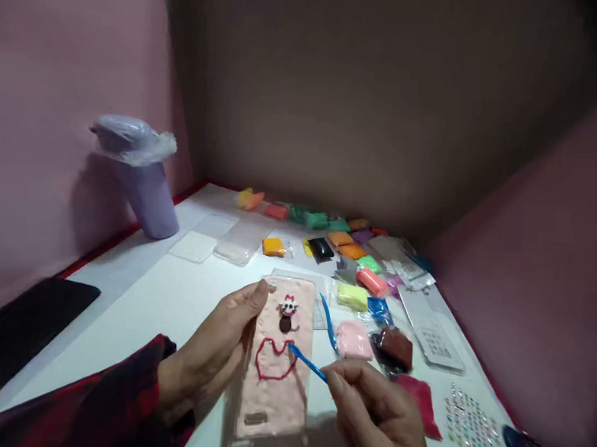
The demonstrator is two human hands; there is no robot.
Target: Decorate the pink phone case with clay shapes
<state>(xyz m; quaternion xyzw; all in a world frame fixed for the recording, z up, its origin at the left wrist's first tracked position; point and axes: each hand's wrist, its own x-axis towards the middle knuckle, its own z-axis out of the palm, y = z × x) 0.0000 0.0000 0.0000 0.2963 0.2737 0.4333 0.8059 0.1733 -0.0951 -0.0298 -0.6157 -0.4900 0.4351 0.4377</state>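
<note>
My left hand (216,352) grips the left edge of a phone case (277,389) coated in pale pink clay and holds it tilted above the white table (144,295). The case bears a small white and brown clay figure with a red bow (288,313) and a red heart outline (274,361). My right hand (378,414) pinches a thin blue sculpting tool (307,363), with its tip touching the right side of the heart outline. A second blue tool (327,322) lies on the table just right of the case.
Several coloured clay packets (352,296) are spread from the far middle to the right. Clear phone cases (241,242) and a lilac cup (147,189) covered in plastic stand far left. A sticker sheet (472,429) lies near right, a black mat (23,329) at left.
</note>
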